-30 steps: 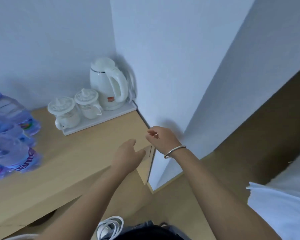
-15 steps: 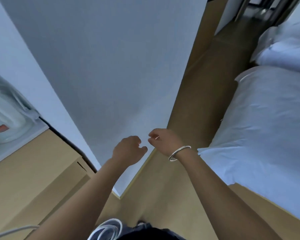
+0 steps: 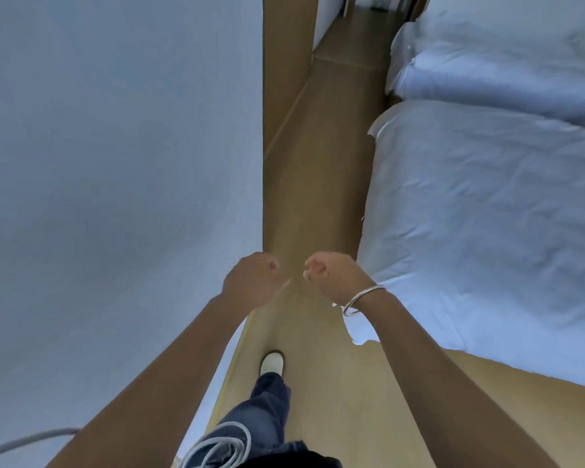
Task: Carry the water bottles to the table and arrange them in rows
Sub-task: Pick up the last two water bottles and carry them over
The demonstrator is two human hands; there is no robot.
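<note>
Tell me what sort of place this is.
Probably a hotel room or bedroom. A bed with white bedding fills the right side, a narrow strip of wooden floor runs between it and a plain white wall, and a person's left hand and right hand are curled, empty.

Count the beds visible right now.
2. One bed lies right of the walkway beside the right hand; a second bed lies beyond it, top right. Both run past the frame edge.

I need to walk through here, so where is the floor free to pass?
A bare strip of wooden floor runs ahead between the white wall and the bed. It is narrow throughout. Both hands, left hand and right hand, hold nothing.
</note>
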